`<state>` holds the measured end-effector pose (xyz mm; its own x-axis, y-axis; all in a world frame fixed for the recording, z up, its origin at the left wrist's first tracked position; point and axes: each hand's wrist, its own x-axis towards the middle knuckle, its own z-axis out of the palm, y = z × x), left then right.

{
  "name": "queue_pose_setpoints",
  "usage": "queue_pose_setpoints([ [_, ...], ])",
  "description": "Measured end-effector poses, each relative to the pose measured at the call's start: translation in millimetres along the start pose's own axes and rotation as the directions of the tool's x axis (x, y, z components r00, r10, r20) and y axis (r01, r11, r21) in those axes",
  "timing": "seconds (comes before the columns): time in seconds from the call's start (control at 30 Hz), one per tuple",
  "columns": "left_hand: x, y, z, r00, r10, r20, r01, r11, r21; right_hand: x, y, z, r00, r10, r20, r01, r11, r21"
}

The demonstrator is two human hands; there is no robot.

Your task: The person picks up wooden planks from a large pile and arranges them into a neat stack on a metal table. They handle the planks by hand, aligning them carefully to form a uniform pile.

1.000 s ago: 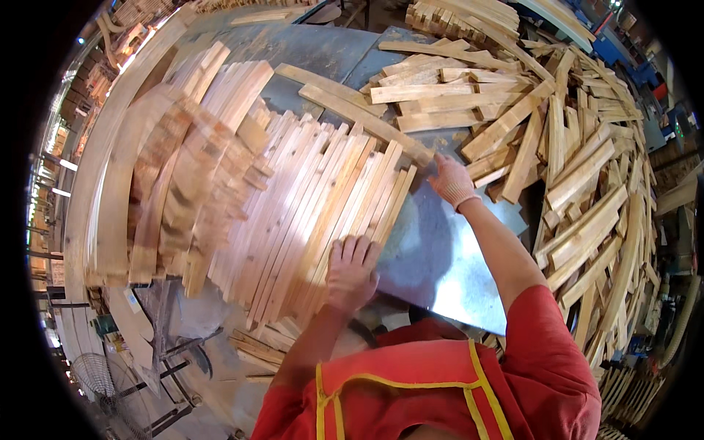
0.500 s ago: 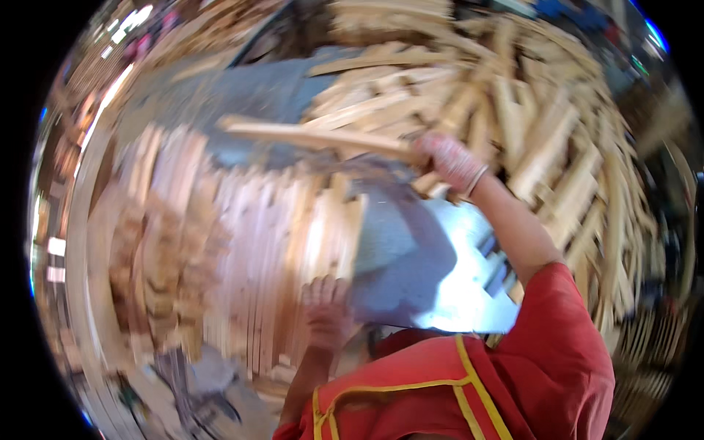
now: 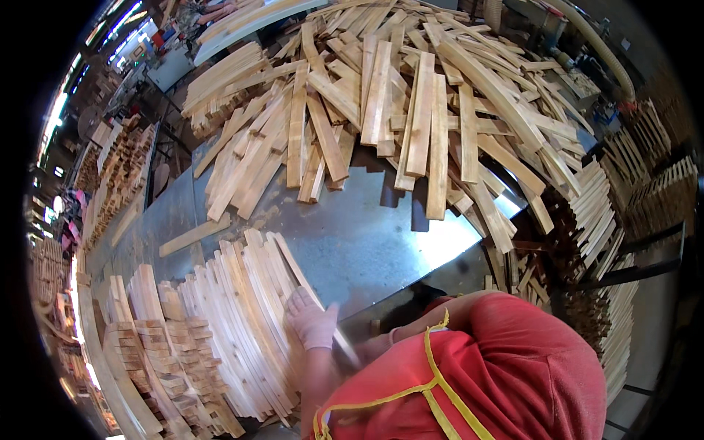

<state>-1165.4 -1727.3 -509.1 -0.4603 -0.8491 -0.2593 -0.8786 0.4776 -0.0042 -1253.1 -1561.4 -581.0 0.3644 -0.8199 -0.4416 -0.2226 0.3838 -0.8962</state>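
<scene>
Wooden strips (image 3: pixel 238 319), pale, sat packed side by side in a row at the near left of the metal tabletop (image 3: pixel 352 242). Left hand (image 3: pixel 314 320), gloved: fingers lay extended, unclenched, at the row's right end, against an outermost strip (image 3: pixel 295 269). Right hand (image 3: pixel 378 346), blurred: near that strip's lower end; grasp could not be told. Loose pile (image 3: pixel 419 121): heaped beyond.

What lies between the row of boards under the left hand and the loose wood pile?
In the head view, mostly grey metal tabletop separates the row from the pile, plus one short plank toward the left.
</scene>
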Motion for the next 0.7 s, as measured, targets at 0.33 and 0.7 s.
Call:
queue_pose_setpoints([
  [0.33,12,33,-10,0.998,-0.005,-0.06,0.011,0.996,0.086,-208,-23,-350,0.448,-0.159,-0.88,-0.113,0.966,-0.233],
  [0.7,147,357,-118,0.882,0.432,-0.187,-0.47,0.794,-0.386,-444,45,-629,-0.047,0.183,-0.982,-0.679,0.715,0.166],
])
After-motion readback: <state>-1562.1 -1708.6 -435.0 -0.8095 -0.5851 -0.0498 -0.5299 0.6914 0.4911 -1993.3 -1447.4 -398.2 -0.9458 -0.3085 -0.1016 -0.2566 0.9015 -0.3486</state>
